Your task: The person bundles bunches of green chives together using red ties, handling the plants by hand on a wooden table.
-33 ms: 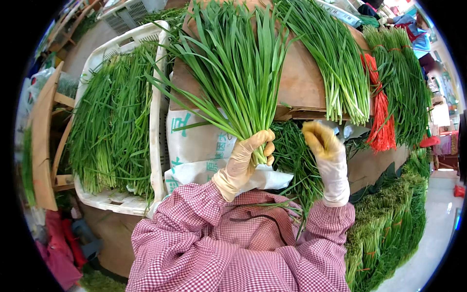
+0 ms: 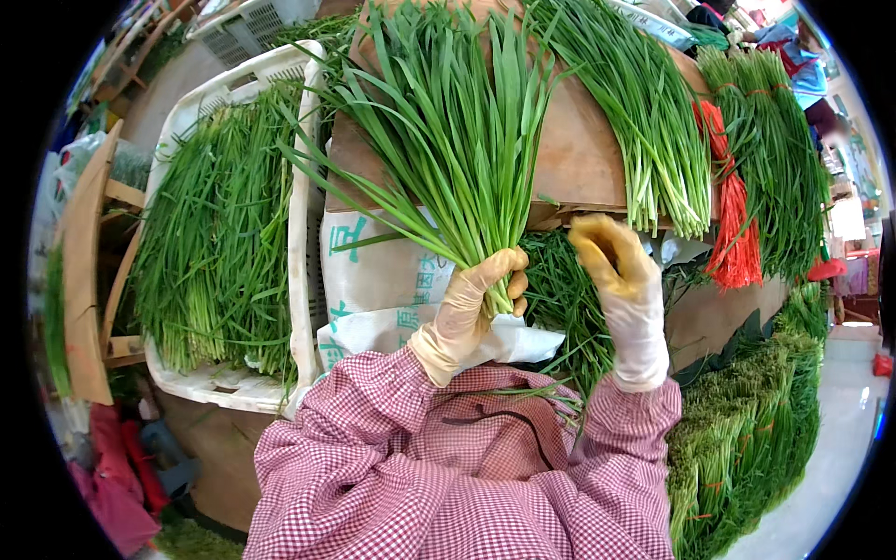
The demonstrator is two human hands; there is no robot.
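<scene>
My left hand (image 2: 481, 289), in a pale rubber glove, is closed round the pale stem ends of a bunch of garlic chives (image 2: 467, 140). The long flat leaves fan out away from me over a brown board (image 2: 579, 140). To the right, my gloved right hand (image 2: 618, 266) is raised over loose green leaves (image 2: 565, 289). Its fingers are bent and apart from the thumb, slightly blurred, with nothing seen between them. Another pile of garlic chives (image 2: 644, 121) lies on the board, beyond my right hand. Red plastic ties (image 2: 733, 233) hang beside that pile.
At left stands a white plastic crate (image 2: 301, 233) filled with chives. Tied bundles (image 2: 775, 159) stand at far right, with more bundles (image 2: 747, 439) below them. A white printed sack (image 2: 373, 271) lies under the board's near edge. A wooden frame (image 2: 84, 280) is at far left.
My right hand has shifted slightly left and up, and its fingers show a wider gap. My left hand keeps its hold on the chives in the same place.
</scene>
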